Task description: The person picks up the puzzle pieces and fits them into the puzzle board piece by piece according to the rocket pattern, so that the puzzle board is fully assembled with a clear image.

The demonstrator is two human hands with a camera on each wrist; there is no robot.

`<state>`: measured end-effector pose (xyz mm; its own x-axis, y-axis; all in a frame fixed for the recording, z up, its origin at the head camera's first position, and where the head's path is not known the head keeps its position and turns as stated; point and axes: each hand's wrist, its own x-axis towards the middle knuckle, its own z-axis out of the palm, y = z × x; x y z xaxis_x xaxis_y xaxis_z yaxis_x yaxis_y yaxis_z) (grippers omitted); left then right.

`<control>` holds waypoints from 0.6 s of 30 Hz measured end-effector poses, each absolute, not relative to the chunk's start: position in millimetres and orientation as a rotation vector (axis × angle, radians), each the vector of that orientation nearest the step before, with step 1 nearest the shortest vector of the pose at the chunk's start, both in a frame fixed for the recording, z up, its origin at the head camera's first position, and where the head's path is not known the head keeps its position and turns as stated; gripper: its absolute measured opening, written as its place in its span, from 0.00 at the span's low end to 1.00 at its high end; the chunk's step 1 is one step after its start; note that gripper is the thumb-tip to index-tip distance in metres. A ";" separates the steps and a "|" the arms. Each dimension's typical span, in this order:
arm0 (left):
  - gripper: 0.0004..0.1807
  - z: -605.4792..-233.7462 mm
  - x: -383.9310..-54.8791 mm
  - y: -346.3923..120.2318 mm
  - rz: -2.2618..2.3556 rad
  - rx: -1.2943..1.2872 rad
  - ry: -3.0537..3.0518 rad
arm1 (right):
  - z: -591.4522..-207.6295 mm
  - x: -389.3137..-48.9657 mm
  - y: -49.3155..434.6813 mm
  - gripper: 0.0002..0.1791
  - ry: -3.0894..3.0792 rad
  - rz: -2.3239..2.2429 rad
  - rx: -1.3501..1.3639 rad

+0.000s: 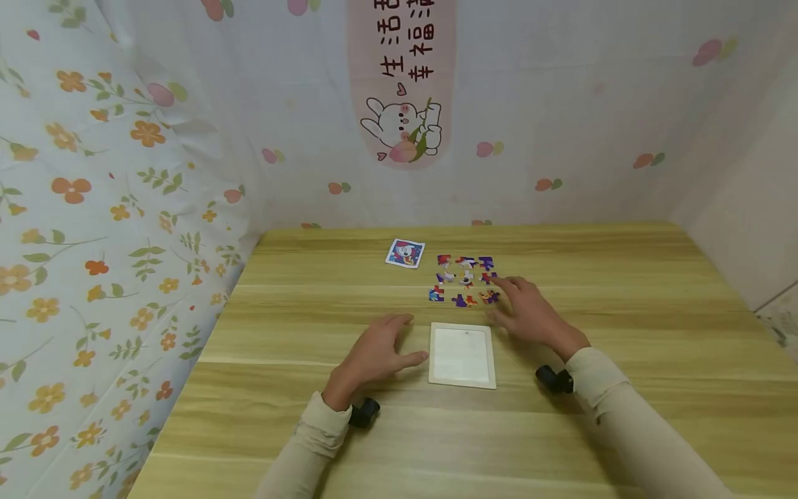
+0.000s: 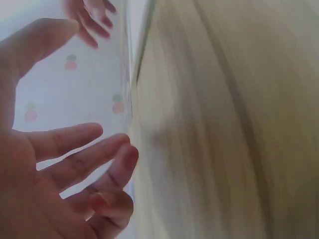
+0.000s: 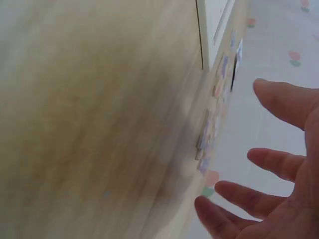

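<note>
Several purple, red and white jigsaw pieces [image 1: 459, 301] lie in loose rows on the wooden table, apart from one another. In front of them is a flat white puzzle frame [image 1: 462, 382] with a raised border and a bare inside. My left hand [image 1: 374, 350] hovers to the left of this frame, thumb toward its edge, fingers spread and holding nothing. Over the right side of the pieces reaches my right hand [image 1: 528, 312], its fingertips near the rightmost ones. The right wrist view shows that hand [image 3: 279, 199] with fingers apart and no piece between them.
A small picture card [image 1: 405, 254] with a cartoon dog lies behind and left of the pieces. Floral cloth [image 1: 143, 277] hangs along the left side, and a patterned curtain [image 1: 530, 125] closes off the table's back edge. Black wrist cameras sit under both cuffs.
</note>
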<state>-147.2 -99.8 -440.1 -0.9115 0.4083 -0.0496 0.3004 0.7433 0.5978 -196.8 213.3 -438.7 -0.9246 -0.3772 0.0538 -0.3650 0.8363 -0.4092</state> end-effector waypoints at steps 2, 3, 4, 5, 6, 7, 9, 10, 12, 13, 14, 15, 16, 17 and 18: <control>0.42 -442.1 -148.8 -96.3 0.975 0.615 2.706 | -440.0 -203.0 212.7 0.38 2.970 -0.685 -0.624; 0.42 -443.0 -149.6 -94.5 1.014 0.633 2.676 | -440.7 -206.4 212.2 0.37 2.964 -0.701 -0.638; 0.42 -443.9 -150.4 -92.7 1.046 0.644 2.650 | -441.3 -209.8 211.9 0.37 2.960 -0.715 -0.649; 0.43 -444.7 -151.1 -91.0 1.072 0.641 2.627 | -442.1 -213.6 211.4 0.37 2.961 -0.723 -0.669; 0.43 -445.5 -151.6 -89.4 1.097 0.631 2.605 | -442.6 -217.4 210.7 0.36 2.960 -0.735 -0.687; 0.43 -446.3 -152.2 -88.0 1.120 0.618 2.587 | -443.1 -221.3 210.1 0.35 2.955 -0.755 -0.702; 0.42 -447.6 -153.0 -85.7 1.162 0.584 2.562 | -444.4 -229.4 208.5 0.34 2.946 -0.783 -0.726; 0.42 -448.3 -153.4 -84.8 1.175 0.568 2.553 | -444.6 -233.5 207.6 0.33 2.939 -0.795 -0.735; 0.43 -449.6 -154.1 -83.5 1.195 0.548 2.537 | -444.4 -241.7 205.1 0.32 2.924 -0.815 -0.758; 0.44 -450.1 -154.6 -83.1 1.202 0.542 2.532 | -443.7 -245.7 203.6 0.31 2.917 -0.824 -0.767; 0.44 -450.7 -155.1 -82.9 1.208 0.544 2.528 | -442.6 -249.7 201.8 0.30 2.913 -0.832 -0.773; 0.45 -451.2 -155.6 -82.8 1.201 0.550 2.530 | -441.5 -253.9 200.0 0.29 2.913 -0.835 -0.773; 0.45 -451.1 -156.1 -82.7 1.194 0.554 2.530 | -440.0 -257.7 198.3 0.29 2.911 -0.841 -0.773; 0.46 -451.2 -156.6 -82.8 1.185 0.556 2.530 | -438.7 -261.6 196.7 0.28 2.913 -0.839 -0.773; 0.46 -450.9 -157.2 -82.8 1.174 0.562 2.530 | -437.4 -265.4 195.0 0.27 2.912 -0.837 -0.764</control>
<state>-157.2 -82.8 -450.9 -0.8800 0.4643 -0.1003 0.2231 0.5904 0.7757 -265.4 195.0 -437.4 -0.8802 -0.4602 0.1157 -0.4514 0.7370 -0.5031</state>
